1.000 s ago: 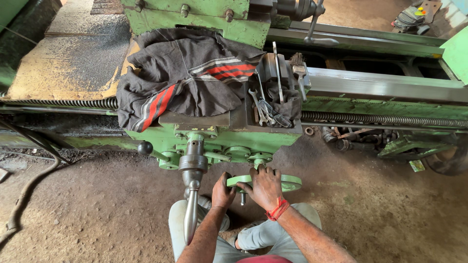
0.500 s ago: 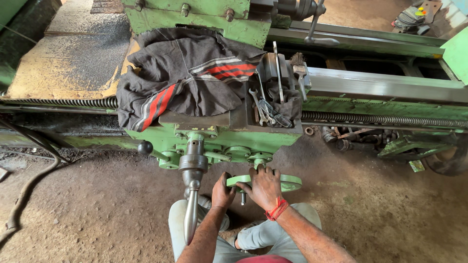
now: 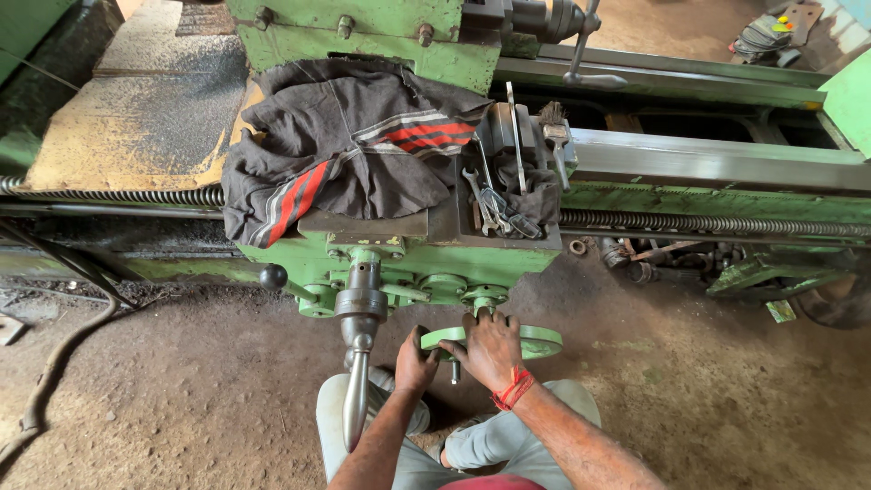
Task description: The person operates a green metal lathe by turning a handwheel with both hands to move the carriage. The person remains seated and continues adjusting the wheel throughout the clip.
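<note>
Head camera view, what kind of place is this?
Most likely a machine workshop. A big green lathe stands on a dirt floor, with wrenches lying on its carriage, and both hands, left hand and right hand, grip its green handwheel.

Dark jacket with red and white stripes, draped over the green lathe carriage, directly above and beyond the hands. Wrenches and a dark rag in a tray, up and slightly right of the hands. Wire brush just beyond the tray. Long steel lever hanging down, immediately left of the hands. Black ball knob farther left. Lead screw running right, well above the hands. Dirt floor to either side. Hose far left.
</note>
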`<state>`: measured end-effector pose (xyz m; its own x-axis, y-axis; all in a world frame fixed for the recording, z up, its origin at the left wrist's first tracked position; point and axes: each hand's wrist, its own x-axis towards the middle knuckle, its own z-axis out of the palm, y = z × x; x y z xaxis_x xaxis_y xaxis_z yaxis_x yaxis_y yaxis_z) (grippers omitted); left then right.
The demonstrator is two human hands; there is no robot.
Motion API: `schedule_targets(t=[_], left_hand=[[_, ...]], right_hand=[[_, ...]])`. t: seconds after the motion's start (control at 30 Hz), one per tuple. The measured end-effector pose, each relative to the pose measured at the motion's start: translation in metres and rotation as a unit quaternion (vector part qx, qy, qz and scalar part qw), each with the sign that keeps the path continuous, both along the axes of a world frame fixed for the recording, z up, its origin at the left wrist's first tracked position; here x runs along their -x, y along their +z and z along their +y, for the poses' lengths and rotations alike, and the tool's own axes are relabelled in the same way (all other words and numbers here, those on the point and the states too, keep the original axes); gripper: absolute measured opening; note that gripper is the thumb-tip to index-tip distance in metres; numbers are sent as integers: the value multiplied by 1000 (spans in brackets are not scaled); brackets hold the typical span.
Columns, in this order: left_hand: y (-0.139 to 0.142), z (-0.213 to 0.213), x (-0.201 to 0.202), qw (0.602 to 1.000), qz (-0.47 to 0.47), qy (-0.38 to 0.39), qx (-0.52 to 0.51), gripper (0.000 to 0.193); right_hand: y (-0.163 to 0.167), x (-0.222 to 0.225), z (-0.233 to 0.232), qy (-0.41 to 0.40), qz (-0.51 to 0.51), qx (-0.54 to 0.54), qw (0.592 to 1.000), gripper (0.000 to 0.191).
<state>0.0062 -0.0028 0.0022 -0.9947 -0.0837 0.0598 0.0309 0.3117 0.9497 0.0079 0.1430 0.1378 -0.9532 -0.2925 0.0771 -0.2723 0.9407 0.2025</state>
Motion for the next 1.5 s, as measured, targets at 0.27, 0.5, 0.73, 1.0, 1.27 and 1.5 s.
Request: schedule_targets(t=[0.27, 0.5, 0.73, 1.0, 1.27, 1.5], left_hand=[[18, -5, -12, 996, 54, -52, 38, 57], [41, 9, -12, 995, 62, -68, 39, 73], [32, 30, -5, 994, 24, -9, 107, 45], [31, 41, -2, 988, 55, 37, 138, 50], [16, 37, 8, 977, -5, -36, 210, 51], [17, 39, 4, 976, 40, 26, 214, 61]], right_hand=[[2, 1, -3, -25, -55, 21, 998, 74], [-5, 0, -4, -9, 15, 84, 996, 77], [-2, -2, -4, -8, -7, 93, 996, 88], [4, -3, -6, 6, 8, 100, 995, 87], [9, -6, -5, 15, 22, 148, 989, 77], [2, -7, 27, 75, 24, 189, 979, 53]])
